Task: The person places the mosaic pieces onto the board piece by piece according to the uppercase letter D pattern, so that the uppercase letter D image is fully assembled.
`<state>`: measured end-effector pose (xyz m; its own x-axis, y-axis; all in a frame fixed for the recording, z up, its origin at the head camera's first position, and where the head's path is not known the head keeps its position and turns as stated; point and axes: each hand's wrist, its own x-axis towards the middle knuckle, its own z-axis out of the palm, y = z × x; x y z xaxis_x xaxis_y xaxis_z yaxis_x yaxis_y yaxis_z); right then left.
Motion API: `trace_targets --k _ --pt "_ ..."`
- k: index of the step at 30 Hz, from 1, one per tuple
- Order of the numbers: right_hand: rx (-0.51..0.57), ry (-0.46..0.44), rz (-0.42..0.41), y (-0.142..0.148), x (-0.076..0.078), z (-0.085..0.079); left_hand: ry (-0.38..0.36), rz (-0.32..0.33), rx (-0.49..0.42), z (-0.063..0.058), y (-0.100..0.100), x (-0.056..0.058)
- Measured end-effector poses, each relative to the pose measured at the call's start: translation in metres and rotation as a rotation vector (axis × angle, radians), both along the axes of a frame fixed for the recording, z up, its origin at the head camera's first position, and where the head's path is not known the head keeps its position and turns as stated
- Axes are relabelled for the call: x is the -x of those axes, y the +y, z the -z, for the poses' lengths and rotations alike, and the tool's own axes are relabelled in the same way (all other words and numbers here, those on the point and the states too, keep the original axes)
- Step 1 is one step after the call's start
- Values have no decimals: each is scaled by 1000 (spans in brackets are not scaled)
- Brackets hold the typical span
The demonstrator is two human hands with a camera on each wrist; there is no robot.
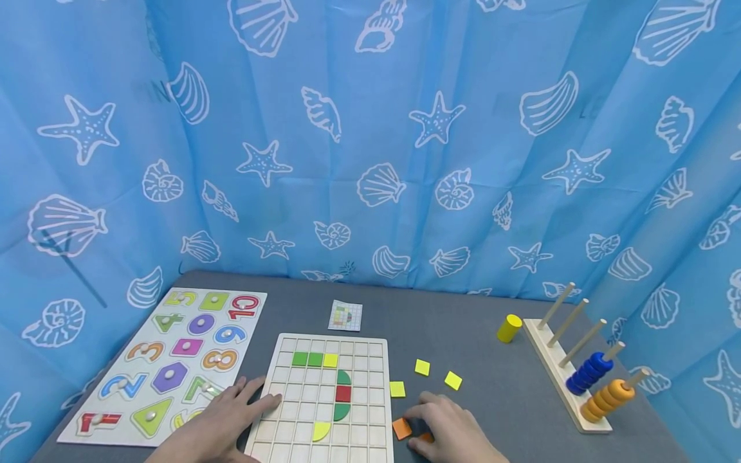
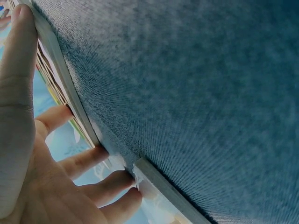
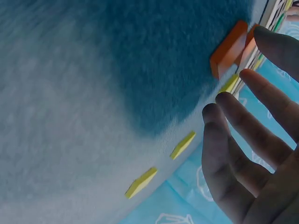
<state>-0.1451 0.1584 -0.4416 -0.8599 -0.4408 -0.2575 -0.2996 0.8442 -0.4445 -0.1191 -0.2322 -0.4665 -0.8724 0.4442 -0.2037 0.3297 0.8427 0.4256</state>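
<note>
Tabletop (image 1: 498,386); orange tiles (image 1: 401,429) beside right hand (image 1: 450,426)

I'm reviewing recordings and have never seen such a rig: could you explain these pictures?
There's no machine, just a person working bare-handed. A head camera took the wide picture; a camera on each wrist took the close ones. On the grey surface are a grid board with coloured tiles, a number board, a small card, loose yellow tiles, a yellow cylinder and a ring stacker. The left hand touches the grid board. The right hand has its fingers near orange tiles; no grip shows.
</note>
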Motion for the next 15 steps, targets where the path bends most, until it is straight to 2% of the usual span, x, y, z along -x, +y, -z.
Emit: trace_targets --k 5,12,15 --pt "7 43 -54 -8 0 3 -2 -1 3 0 0 0" --pt "39 44 -93 -11 1 3 19 14 -3 -1 0 0" --pt "39 31 -101 -12 1 3 -15 -12 5 -1 1 0"
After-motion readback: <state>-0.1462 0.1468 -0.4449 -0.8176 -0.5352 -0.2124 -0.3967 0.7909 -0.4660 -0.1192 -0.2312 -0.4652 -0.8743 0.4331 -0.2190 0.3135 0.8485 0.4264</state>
